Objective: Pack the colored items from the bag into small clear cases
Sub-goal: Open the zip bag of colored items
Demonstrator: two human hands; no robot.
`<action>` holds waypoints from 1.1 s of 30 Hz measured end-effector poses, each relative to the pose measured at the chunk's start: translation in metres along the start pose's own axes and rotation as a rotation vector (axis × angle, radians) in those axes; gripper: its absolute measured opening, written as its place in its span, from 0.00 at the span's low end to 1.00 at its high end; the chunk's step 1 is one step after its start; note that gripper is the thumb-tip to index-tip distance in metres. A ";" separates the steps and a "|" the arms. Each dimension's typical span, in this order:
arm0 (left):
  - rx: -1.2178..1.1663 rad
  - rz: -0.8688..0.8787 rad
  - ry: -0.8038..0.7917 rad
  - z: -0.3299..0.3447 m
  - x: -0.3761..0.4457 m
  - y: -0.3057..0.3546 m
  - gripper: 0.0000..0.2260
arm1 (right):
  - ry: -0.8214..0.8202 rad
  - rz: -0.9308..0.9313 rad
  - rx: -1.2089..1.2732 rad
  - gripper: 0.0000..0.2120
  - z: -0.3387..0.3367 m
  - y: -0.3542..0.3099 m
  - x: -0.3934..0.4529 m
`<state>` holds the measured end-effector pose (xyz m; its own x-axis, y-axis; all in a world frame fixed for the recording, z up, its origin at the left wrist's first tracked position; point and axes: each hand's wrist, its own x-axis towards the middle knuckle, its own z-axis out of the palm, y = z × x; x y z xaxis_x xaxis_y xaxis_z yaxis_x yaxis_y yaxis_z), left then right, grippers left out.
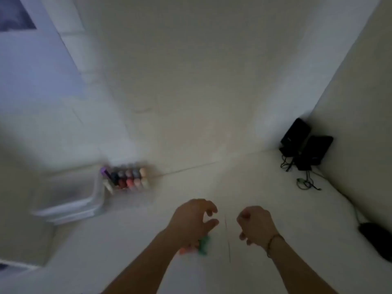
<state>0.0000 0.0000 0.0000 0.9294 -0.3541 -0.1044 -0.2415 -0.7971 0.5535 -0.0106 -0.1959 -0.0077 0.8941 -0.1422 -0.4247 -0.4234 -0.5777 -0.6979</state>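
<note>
Two bare hands hover over a pale floor, packing partly done.
A clear plastic case [127, 179] already holds rows of blurred coloured items; green and orange pieces [198, 247] lie under the left hand [192, 219], fingers loosely curled. The right hand [255, 224] is curled, seemingly empty.

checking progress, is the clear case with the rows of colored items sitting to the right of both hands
No, the clear case lies on the floor to the left of the left hand and right hand.
</note>
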 end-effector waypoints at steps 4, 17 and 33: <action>-0.013 -0.112 -0.116 0.037 -0.006 -0.011 0.10 | -0.097 0.111 -0.047 0.08 0.030 0.026 -0.001; -0.033 -0.102 0.014 0.091 -0.002 -0.034 0.16 | 0.076 -0.179 0.006 0.12 0.080 0.062 0.003; 0.159 0.235 0.580 0.159 -0.014 -0.040 0.10 | 0.557 -0.636 -0.379 0.11 0.096 0.115 -0.003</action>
<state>-0.0473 -0.0411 -0.1516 0.8358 -0.2419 0.4929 -0.4543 -0.8088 0.3734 -0.0761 -0.1842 -0.1419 0.9244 -0.0176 0.3810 0.1594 -0.8897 -0.4278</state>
